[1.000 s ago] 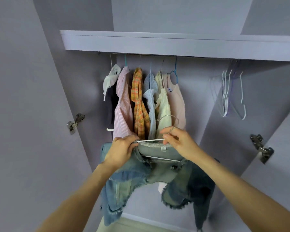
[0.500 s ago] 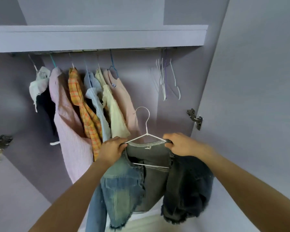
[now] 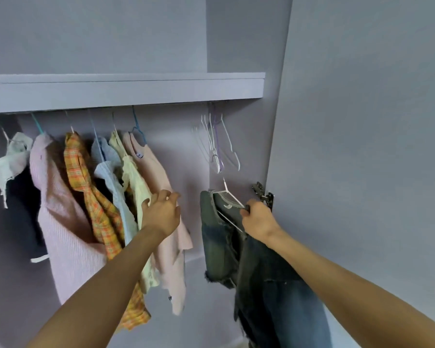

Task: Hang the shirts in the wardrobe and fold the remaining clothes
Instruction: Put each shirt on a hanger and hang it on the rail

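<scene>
The white hanger (image 3: 230,197) with the denim jacket (image 3: 220,237) is gripped by the right hand (image 3: 258,219). The left hand (image 3: 162,212) is spread, its fingers (image 3: 172,195) touching the pink shirt (image 3: 158,172).

Both forearms are bare from the lower frame edge up to the wrists, no sleeve showing, and the left hand (image 3: 161,212) and right hand (image 3: 258,221) wear nothing.

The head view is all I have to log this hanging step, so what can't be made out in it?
- Rail: hidden behind the shelf front.
- Denim jacket hem: cut off by the bottom edge.
- White hanger hook: too blurred to follow.
- Right hand fingertips: curled away around the hanger.
- Dark garment at far left: shape lost in shadow.
- Left hand: contact with the pink shirt unclear.
</scene>
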`<action>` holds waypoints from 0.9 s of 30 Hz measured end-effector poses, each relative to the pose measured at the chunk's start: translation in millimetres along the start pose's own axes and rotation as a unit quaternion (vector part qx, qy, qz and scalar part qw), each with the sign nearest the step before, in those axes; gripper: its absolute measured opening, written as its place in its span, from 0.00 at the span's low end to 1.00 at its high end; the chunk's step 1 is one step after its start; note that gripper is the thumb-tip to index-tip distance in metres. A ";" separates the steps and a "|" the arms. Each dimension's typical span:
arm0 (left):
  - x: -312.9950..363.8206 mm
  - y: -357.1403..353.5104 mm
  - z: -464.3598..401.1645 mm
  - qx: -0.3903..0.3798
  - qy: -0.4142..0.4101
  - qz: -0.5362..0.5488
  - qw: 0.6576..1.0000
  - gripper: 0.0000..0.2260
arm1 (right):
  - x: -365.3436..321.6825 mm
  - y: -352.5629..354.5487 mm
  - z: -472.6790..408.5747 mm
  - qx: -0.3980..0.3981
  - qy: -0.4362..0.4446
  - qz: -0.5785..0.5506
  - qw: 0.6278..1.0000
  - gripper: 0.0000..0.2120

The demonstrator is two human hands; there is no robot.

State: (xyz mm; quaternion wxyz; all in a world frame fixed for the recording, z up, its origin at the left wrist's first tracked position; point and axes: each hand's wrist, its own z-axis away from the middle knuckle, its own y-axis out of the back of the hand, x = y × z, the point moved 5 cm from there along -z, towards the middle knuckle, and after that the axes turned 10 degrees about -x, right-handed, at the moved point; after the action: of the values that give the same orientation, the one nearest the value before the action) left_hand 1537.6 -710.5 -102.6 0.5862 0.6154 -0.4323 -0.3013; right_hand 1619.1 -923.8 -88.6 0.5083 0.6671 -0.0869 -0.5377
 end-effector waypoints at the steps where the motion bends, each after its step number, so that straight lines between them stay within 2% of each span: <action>1: -1.4 5.9 -4.4 0.008 0.002 -0.005 1.000 0.18 | -8.7 -4.1 -5.2 -0.014 0.010 0.005 1.000 0.11; 3: -6.8 16.4 -14.5 0.016 0.006 -0.016 1.000 0.18 | -27.7 -9.9 -18.5 -0.026 0.038 0.070 0.997 0.10; 6: -17.5 26.8 -30.4 0.017 0.011 -0.041 0.999 0.19 | -51.7 -8.4 -42.8 0.045 0.086 0.160 0.982 0.06; 9: -30.8 34.2 -51.0 0.033 0.017 -0.066 0.997 0.19 | -75.3 -8.1 -77.7 0.112 0.124 0.213 0.963 0.06; 13: -49.3 40.1 -87.7 0.052 0.016 -0.090 0.994 0.19 | -102.9 -16.2 -132.8 0.135 0.151 0.268 0.942 0.08; 20: -80.2 26.4 -147.7 0.021 -0.013 -0.138 0.990 0.25 | -149.2 -40.3 -220.3 0.173 0.223 0.238 0.929 0.10; 27: -103.4 7.1 -142.4 0.074 -0.025 -0.156 0.985 0.25 | -188.6 -50.2 -273.2 0.219 0.265 0.186 0.920 0.09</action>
State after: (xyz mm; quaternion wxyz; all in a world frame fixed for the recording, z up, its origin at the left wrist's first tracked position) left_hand 1615.3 -552.9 -91.0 0.4739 0.7094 -0.3666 -0.3712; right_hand 1740.9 -615.6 -34.6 0.4450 0.8515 -0.1875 -0.2044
